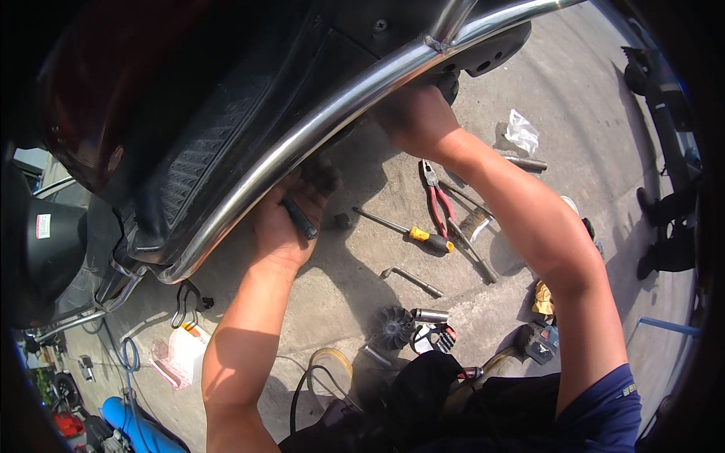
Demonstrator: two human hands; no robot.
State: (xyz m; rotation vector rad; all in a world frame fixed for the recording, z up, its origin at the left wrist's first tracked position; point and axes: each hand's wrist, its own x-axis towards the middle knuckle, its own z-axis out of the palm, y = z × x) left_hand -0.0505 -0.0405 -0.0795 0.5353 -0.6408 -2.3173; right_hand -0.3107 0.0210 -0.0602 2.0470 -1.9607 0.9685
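The left hand (273, 231) is grasping a black handle (300, 220) slanting lengthwise below its fingers, but I cannot tell whether the farther, blurred right hand (424, 124) is holding anything.

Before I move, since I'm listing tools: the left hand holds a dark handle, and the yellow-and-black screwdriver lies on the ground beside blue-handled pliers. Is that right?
One slip: in the head view, the pliers have red handles, not blue. The rest stands: left hand holding the dark handle, screwdriver on the ground.

Left hand (281, 226) palm-up; right hand (424, 124) farther forward (blurred).
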